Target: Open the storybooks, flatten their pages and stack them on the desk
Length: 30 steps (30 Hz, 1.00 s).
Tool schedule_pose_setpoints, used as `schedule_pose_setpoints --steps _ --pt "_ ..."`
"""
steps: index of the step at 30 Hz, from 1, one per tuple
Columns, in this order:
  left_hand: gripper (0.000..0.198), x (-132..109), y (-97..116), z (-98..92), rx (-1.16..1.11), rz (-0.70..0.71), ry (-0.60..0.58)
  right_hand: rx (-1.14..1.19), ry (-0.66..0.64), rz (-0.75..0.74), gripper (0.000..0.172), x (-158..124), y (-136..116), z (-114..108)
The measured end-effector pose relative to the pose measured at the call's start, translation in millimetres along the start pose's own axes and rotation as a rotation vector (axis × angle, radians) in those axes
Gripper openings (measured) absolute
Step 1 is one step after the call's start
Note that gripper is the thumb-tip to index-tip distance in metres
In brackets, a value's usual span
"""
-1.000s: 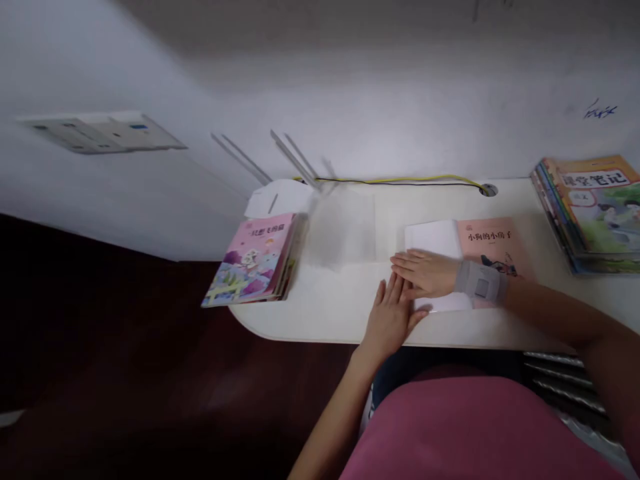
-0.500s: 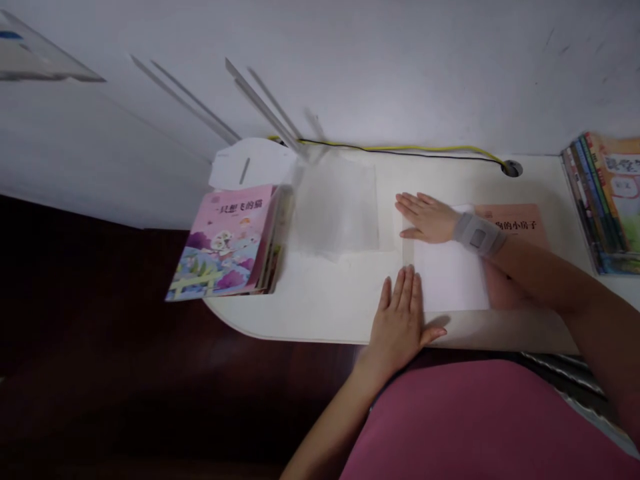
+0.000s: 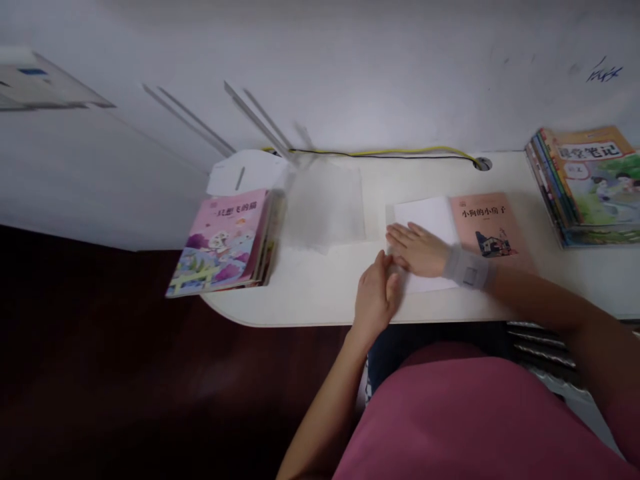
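A pink-covered book [image 3: 483, 227] lies spread on the white desk, its title and a small house drawing facing up. To its left is a blank white sheet or flap [image 3: 425, 210], with a strip of clear plastic cover [image 3: 391, 215] along its left edge. My right hand [image 3: 417, 250], with a grey band on the wrist, lies flat on the white part, fingers pointing left. My left hand [image 3: 375, 293] rests at the left edge, fingers bent, thumb apart from them, fingertips close to the right hand's. Its fingers are partly hidden; I see nothing held in it.
Clear plastic sheets [image 3: 325, 207] lie left of the book. Farther left, a stack of picture books [image 3: 220, 240] overhangs the desk edge beside a white router [image 3: 247, 173] with antennas. More books [image 3: 595, 180] are stacked at right. Cables [image 3: 375, 153] run along the wall.
My right hand has slid down the white part toward me. My left hand has turned from flat to bent and come up beside the right fingertips. The view has shifted, uncovering the pink cover.
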State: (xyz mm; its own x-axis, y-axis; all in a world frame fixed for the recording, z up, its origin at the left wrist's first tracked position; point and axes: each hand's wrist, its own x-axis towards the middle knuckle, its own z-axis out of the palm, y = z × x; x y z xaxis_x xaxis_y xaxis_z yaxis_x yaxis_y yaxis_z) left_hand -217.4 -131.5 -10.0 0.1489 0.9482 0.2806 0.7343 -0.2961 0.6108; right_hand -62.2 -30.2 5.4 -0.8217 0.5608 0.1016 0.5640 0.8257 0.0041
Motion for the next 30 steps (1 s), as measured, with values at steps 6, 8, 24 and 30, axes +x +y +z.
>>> schedule_pose_setpoints --steps 6,8,24,30 --pt "0.046 22 -1 -3.4 -0.124 -0.175 0.010 -0.005 0.030 -0.079 0.060 -63 -45 -9" --pt "0.048 28 0 -6.0 -0.250 -0.278 0.010 0.003 0.036 -0.060 0.053 -71 -52 -10" --pt "0.044 49 45 -27.3 -1.103 -0.633 -0.128 -0.043 0.189 0.241 0.038 -66 -68 -32" --pt "0.043 68 37 -6.9 -0.947 -0.575 -0.084 0.032 0.235 0.297 0.035 -76 -54 -44"
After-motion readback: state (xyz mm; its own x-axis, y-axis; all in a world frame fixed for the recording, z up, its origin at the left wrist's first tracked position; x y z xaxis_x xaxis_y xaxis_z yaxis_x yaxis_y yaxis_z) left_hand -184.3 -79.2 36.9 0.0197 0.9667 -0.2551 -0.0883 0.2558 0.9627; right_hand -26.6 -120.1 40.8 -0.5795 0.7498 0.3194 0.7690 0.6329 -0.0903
